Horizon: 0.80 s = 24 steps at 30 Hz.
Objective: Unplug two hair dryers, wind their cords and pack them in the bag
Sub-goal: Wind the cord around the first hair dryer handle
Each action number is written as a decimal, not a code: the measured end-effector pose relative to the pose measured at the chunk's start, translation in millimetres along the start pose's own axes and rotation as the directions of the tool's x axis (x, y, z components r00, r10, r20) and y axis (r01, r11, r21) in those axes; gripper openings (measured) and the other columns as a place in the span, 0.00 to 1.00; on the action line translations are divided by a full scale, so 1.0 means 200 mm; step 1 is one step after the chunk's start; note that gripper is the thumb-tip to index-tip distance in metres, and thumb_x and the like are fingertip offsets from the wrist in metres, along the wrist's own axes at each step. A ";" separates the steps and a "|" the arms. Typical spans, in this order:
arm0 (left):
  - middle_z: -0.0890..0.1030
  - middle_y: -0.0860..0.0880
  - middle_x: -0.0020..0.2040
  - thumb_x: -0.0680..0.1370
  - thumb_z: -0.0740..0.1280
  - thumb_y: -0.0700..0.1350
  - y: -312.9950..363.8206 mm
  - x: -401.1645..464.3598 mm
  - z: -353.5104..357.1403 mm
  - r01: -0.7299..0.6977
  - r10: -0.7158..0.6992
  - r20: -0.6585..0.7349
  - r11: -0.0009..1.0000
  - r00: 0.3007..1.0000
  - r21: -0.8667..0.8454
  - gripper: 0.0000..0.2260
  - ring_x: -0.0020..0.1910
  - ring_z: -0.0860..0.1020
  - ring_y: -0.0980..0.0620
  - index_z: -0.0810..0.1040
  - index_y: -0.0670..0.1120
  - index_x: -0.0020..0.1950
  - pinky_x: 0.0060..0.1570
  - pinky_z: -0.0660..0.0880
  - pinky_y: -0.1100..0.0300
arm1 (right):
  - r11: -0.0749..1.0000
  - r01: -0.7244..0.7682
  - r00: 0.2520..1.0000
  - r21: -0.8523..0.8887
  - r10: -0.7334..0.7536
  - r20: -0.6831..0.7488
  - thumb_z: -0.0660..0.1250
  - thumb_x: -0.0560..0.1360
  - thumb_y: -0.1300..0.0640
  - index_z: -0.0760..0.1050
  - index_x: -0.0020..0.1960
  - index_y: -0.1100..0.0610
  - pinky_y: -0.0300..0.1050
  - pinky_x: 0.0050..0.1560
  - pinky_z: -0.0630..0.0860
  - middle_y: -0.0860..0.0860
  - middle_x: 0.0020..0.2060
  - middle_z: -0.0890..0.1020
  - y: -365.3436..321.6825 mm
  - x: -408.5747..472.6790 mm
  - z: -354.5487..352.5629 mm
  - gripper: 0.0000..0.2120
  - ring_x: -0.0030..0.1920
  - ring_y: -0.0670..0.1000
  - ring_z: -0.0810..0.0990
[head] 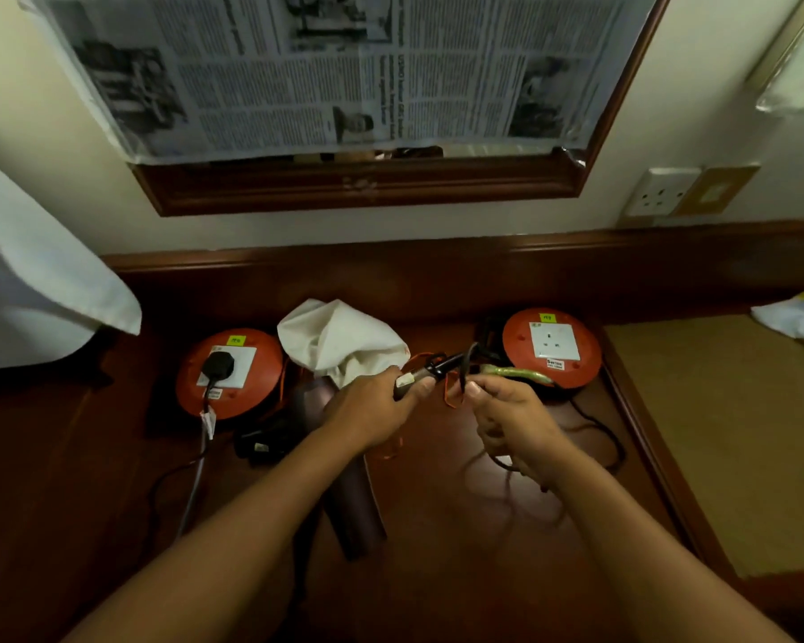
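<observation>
Left hand (372,406) is gripping the dryer handle (414,375) while right hand (507,410) is pinching its cord (465,364), winding; next wrap needs slack.

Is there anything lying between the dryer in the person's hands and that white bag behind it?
Nothing visible does. The left hand grips the hair dryer right in front of the white bag, and the right hand pinches its cord.

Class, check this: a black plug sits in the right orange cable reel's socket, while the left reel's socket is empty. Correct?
No, the reels are swapped. The head view shows the black plug in the left orange cable reel; the right orange cable reel has the empty socket.
</observation>
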<state>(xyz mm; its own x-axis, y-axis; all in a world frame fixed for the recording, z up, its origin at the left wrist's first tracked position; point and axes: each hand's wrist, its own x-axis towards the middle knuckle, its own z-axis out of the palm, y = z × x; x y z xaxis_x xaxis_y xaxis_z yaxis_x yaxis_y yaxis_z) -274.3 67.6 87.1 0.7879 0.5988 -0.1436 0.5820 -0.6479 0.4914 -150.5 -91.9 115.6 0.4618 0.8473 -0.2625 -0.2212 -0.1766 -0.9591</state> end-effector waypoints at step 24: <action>0.70 0.52 0.28 0.70 0.49 0.74 0.10 -0.01 -0.41 -0.294 0.276 0.110 0.928 0.955 0.227 0.28 0.28 0.68 0.54 0.65 0.50 0.30 0.31 0.63 0.56 | 0.767 0.034 0.963 -0.641 0.146 0.227 0.65 0.76 0.62 0.82 0.40 0.53 0.45 0.28 0.67 0.57 0.31 0.78 -0.44 0.22 -0.09 0.10 0.29 0.56 0.70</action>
<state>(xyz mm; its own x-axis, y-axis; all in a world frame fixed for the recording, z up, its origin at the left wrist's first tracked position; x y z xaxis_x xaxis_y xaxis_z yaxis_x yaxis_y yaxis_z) -280.2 92.7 167.0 0.9351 0.3411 -0.0964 0.3540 -0.8846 0.3036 -96.0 -48.8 186.6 0.2174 0.9036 -0.3692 0.3972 -0.4274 -0.8121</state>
